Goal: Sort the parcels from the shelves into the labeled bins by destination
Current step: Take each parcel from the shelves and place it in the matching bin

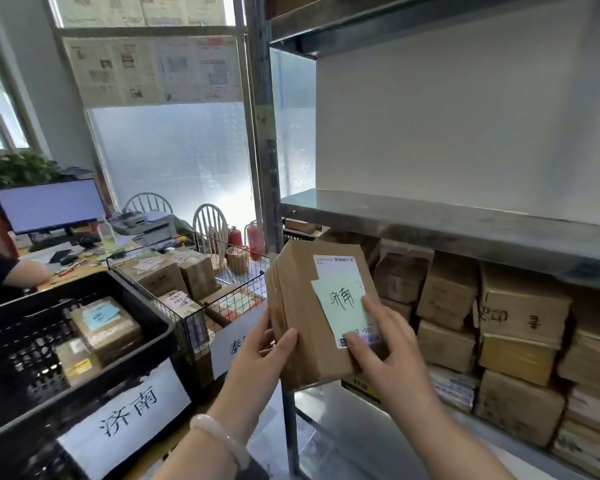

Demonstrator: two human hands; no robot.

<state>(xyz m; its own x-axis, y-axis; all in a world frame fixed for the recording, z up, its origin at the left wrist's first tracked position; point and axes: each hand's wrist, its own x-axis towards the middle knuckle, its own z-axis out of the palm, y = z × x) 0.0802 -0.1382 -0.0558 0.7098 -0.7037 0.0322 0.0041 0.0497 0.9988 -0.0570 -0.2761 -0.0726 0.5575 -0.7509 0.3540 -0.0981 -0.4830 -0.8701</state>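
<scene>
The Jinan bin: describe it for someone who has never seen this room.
Left of the metal shelving stand two bins. The nearer, at lower left, is the black plastic crate. Unlike the wire basket beside it, its white sign reads 济南.

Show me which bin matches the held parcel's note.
The black crate at lower left: its sign reads 济南, like the green note on the parcel. The sign on the wire basket begins 泰.

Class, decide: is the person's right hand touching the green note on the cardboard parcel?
Touching. The head view shows the right hand, its fingertips lying on the edge of the green note stuck to the parcel.
</scene>
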